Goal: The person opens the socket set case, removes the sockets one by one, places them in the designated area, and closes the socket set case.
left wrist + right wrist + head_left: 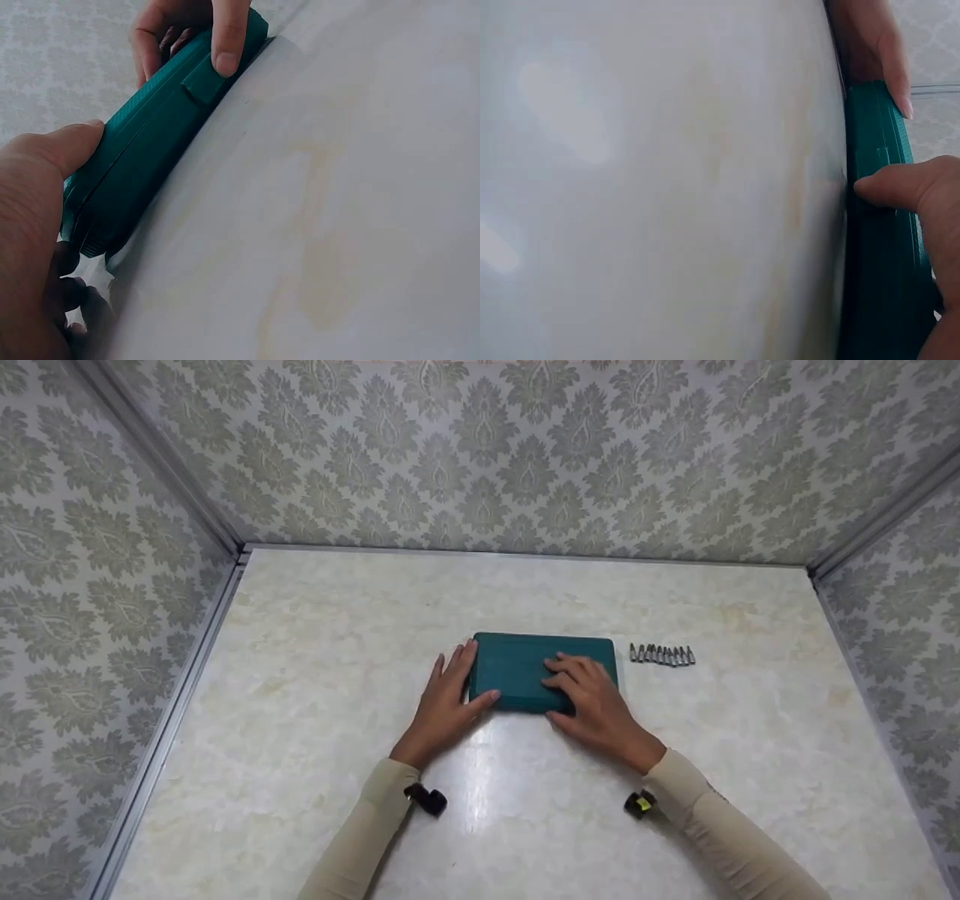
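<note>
A closed teal plastic case (517, 671) lies flat on the table, a hand at each end. My left hand (444, 709) holds its left end, fingers along the side and thumb over the front corner of the lid. The right hand (596, 709) grips the front right part, with bent fingers on the lid. In the right wrist view, the right thumb (892, 186) presses the front face near a latch. The left wrist view shows a raised front latch (204, 81) beside that thumb. What the case contains is hidden.
A row of several small metal bits (661, 655) with dark tips lies just right of the case. Patterned panels (480, 450) wall the pale marbled table (337, 607) at the back and both sides. A small black camera sits at each wrist.
</note>
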A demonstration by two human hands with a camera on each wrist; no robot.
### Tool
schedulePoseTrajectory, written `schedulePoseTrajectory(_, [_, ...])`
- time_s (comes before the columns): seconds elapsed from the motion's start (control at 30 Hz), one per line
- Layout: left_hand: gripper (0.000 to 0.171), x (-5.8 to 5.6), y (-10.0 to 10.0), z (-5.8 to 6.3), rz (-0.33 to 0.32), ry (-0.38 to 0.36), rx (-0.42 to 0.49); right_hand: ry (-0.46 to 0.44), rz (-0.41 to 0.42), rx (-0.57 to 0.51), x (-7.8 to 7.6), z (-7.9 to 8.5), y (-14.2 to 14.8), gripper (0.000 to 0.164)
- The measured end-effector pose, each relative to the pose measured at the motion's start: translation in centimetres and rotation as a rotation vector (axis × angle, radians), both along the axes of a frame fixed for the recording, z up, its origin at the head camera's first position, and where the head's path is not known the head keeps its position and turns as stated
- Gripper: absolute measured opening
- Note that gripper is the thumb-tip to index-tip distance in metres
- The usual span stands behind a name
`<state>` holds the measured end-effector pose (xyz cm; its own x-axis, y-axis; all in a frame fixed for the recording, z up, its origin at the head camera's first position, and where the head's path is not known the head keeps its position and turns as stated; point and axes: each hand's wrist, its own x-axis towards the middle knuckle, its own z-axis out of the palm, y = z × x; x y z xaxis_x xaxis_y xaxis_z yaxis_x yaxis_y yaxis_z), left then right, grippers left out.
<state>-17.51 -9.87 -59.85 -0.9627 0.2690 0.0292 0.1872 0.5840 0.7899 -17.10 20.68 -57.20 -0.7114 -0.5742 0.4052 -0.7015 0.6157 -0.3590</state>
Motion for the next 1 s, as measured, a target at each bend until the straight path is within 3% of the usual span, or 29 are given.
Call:
schedulePoseTrajectory(0.47, [0.098,0.26,-0.06,-0.02,0.018,-0.013,0.005,0.053,-0.014,0.021,0.18,-0.3,-0.21,0.036])
schedulePoseTrajectory(0.77, [0.096,0.05,-0.29,0.27,-0.025,0.02,-0.014,0.078,0.0,0.032,0.16,-0.42,-0.34,0.041])
schedulePoseTrajectory(1.0, [0.098,-0.01,-0.21,0.41,-0.032,-0.004,-0.008,0.079,0.0,0.025,0.32,-0.42,-0.33,0.041])
